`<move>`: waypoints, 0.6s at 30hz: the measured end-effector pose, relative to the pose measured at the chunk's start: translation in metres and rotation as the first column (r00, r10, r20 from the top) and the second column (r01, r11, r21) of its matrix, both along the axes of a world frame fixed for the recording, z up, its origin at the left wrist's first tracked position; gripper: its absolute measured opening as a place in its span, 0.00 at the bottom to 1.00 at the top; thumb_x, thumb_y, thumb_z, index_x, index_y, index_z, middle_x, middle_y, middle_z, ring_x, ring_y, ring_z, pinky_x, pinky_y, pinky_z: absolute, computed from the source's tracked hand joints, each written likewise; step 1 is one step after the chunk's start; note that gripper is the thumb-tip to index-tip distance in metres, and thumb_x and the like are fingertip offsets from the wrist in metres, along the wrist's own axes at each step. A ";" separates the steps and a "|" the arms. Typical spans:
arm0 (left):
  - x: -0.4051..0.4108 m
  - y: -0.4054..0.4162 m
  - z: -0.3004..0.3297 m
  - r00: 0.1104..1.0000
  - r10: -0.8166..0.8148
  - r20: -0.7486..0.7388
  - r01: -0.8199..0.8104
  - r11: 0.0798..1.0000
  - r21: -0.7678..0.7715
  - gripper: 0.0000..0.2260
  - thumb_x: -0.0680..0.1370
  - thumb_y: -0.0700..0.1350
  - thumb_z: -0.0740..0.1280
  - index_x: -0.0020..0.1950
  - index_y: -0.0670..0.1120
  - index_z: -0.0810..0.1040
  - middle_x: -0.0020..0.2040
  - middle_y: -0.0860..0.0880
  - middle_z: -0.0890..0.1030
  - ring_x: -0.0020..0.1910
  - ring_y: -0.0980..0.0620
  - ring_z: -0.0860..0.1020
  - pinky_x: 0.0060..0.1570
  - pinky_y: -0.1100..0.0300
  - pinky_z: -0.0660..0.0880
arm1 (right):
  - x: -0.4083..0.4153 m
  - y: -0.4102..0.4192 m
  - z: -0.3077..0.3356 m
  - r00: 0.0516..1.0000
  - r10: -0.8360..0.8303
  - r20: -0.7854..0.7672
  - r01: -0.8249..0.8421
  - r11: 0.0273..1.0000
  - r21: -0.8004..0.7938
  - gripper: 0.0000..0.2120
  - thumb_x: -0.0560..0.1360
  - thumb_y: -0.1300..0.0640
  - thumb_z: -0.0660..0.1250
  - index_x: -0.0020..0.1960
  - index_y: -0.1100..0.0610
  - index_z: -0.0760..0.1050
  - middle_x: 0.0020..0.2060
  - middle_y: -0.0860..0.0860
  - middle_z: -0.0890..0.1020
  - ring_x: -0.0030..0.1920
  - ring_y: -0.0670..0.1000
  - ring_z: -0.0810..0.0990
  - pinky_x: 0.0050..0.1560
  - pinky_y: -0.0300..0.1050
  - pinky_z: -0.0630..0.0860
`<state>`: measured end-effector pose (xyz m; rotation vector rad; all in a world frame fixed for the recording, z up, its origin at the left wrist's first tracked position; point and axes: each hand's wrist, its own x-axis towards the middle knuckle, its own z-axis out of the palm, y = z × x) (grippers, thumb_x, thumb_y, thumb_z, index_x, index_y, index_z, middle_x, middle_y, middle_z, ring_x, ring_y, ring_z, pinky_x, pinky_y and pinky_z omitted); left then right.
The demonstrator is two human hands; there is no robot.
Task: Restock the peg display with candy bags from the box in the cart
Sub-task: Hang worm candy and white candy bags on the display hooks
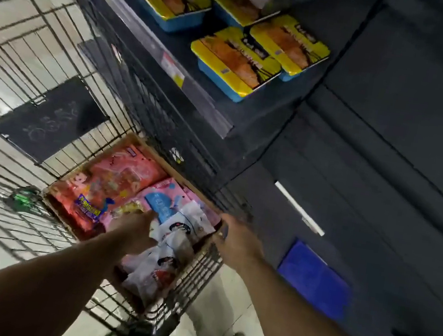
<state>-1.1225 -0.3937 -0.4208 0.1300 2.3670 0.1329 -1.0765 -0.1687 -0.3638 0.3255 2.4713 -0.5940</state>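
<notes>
Box [130,150] sits in the wire cart [26,73], at 7 o'clock from the shelf of yellow-lidded trays [232,63]. It holds red and pink candy bags [114,180], with white bags [175,233] at its 5 o'clock end.

Risk: the white bags are heaped loosely by the cart's edge, so a hurried lift could drag neighbours out over the wire side.

Left hand [133,229] reaches down into the box, fingers among the bags; grip blurred, cannot tell. Right hand [238,238] is curled over the box's 3 o'clock rim, steadying it.
</notes>
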 end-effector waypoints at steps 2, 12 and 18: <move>-0.007 -0.010 -0.017 0.998 0.001 0.056 -0.004 0.999 0.040 0.33 0.76 0.53 0.73 0.78 0.53 0.63 0.67 0.44 0.77 0.62 0.46 0.78 0.52 0.58 0.75 | -0.002 -0.024 -0.014 0.999 -0.027 0.043 0.027 1.000 -0.007 0.24 0.79 0.49 0.65 0.73 0.48 0.65 0.67 0.53 0.76 0.67 0.58 0.73 0.62 0.49 0.73; 0.015 -0.030 -0.106 0.895 0.234 0.380 -0.326 0.924 0.201 0.32 0.74 0.50 0.76 0.74 0.47 0.67 0.65 0.44 0.76 0.56 0.48 0.77 0.46 0.59 0.73 | -0.005 -0.077 -0.071 0.988 -0.108 0.114 0.111 0.994 -0.021 0.21 0.76 0.49 0.67 0.68 0.47 0.70 0.63 0.49 0.78 0.62 0.52 0.76 0.61 0.49 0.76; 0.021 -0.007 -0.131 0.908 0.267 0.323 -0.342 0.917 0.204 0.27 0.72 0.58 0.74 0.64 0.47 0.71 0.55 0.47 0.77 0.52 0.49 0.76 0.44 0.58 0.73 | -0.003 -0.078 -0.084 0.977 -0.179 0.119 0.183 0.983 -0.019 0.21 0.77 0.51 0.67 0.70 0.47 0.71 0.64 0.49 0.77 0.64 0.52 0.75 0.63 0.45 0.73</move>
